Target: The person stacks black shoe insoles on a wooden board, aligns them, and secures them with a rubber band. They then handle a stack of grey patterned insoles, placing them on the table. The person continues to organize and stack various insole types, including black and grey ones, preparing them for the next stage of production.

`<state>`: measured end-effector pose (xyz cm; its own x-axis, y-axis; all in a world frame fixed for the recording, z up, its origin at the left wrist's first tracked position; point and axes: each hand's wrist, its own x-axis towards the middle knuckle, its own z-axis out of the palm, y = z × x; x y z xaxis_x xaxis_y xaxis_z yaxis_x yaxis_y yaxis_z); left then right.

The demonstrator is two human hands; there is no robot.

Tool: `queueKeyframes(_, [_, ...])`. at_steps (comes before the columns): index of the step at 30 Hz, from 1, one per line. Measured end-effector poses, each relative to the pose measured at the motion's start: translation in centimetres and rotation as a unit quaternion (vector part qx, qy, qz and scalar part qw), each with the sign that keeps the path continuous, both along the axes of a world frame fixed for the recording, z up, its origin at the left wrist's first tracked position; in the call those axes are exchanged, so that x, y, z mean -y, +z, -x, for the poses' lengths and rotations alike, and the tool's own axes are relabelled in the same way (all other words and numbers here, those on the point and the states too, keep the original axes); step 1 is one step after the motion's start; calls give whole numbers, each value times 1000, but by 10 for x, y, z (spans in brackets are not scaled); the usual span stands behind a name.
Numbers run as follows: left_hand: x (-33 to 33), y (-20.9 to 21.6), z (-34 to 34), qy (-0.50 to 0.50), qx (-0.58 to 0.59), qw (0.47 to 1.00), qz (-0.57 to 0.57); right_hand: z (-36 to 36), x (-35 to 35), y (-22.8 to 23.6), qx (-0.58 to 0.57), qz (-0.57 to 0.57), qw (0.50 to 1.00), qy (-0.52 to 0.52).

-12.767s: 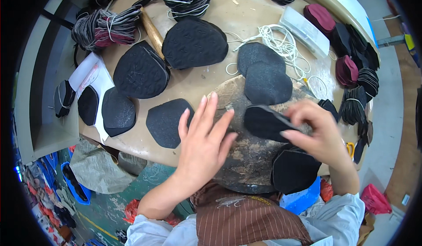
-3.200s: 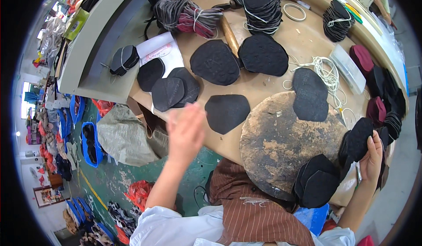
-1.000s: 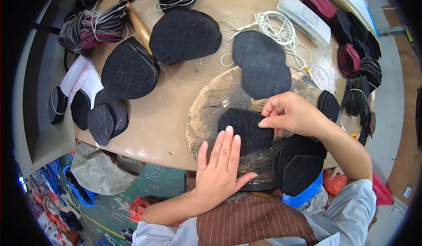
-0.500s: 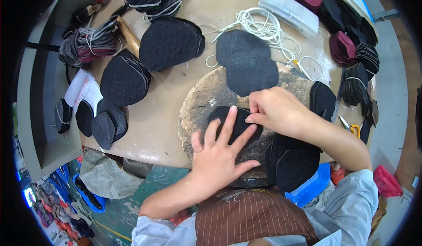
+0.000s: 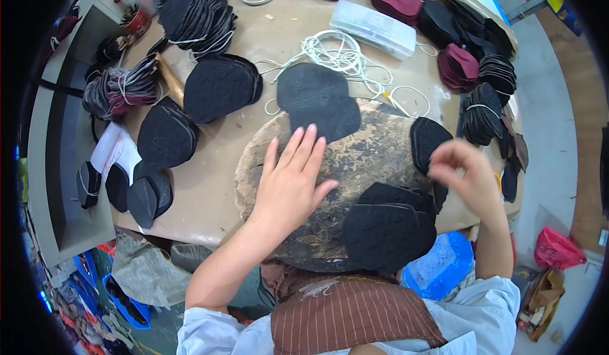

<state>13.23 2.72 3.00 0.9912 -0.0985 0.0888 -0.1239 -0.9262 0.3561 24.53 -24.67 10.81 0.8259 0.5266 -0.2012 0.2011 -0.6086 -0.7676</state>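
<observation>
My left hand (image 5: 288, 180) lies with fingers stretched out over the round wooden block (image 5: 336, 171). Its fingertips reach the lower edge of two overlapping dark flat pieces (image 5: 317, 98), rounded in outline. Over the block's right side, my right hand (image 5: 469, 174) is curled, thumb and fingers drawn together and slightly blurred. These fingertips are at the edge of a small stack of black rounded pieces (image 5: 428, 141); whatever they pinch is hidden. Nearer to me, a larger pile of black pieces (image 5: 387, 228) rests on the block's front right.
Behind the block lie a tangle of white cord (image 5: 336, 54) and a clear plastic box (image 5: 374, 28). More black stacks (image 5: 222, 89) stand to the left beside a wooden handle (image 5: 170, 79). Maroon pieces (image 5: 458, 65) and tied bundles line the right. A blue tray (image 5: 441, 266) sits below the block.
The black piece under both hands is gone from the block's middle. My left hand has moved up toward the dark pieces; my right has gone right to the small stack. The view has shifted.
</observation>
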Motion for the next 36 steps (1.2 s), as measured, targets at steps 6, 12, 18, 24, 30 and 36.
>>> queueKeyframes(6, [15,-2,56,37,-38,999,4,-40,50,-47,120,142,983,-8])
queueKeyframes(12, [17,5,36,49,-15,996,67,-41,40,-46,109,173,978,-36])
queueKeyframes(18, [13,-7,17,37,-26,999,10,-25,28,-39,261,210,941,-47])
queueKeyframes(24, [13,-5,36,39,-29,998,32,-51,38,-31,142,64,982,-102])
queueKeyframes(30, [-6,-8,-15,-20,151,986,-66,-68,-5,-3,116,-154,978,-78])
queueKeyframes(36, [-10,-2,-4,-75,166,983,-21,-59,-34,-4,-71,-181,980,-45])
